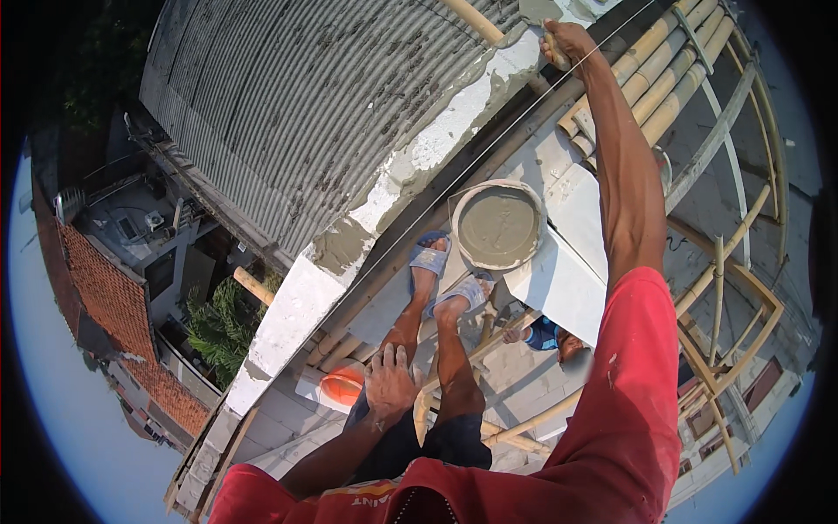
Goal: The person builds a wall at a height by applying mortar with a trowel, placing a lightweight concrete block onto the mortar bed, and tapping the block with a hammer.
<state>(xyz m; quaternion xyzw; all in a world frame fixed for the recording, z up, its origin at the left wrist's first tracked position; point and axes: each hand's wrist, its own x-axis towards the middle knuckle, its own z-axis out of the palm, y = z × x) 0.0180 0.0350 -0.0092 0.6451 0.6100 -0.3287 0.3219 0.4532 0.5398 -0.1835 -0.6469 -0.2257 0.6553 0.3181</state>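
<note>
At the far right end of the wall, my right hand (566, 45) is closed around the handle of a trowel, whose grey blade (539, 10) is at the wall top. The white block wall (419, 157) slants across the view, its top partly smeared with grey mortar (340, 246). Near my leg, my left hand (393, 382) has its fingers spread and holds nothing; grey dust marks it. A bucket (539, 210) full of wet grey mortar (499, 225) stands beside my sandalled feet (429, 255).
A taut string (489, 148) runs along the wall. Beyond lies a corrugated roof (332, 96). Bamboo poles (663, 70) and scaffolding (698, 288) are at the right. An orange basin (343, 384) sits left of my leg. Another person (546, 334) is below the platform.
</note>
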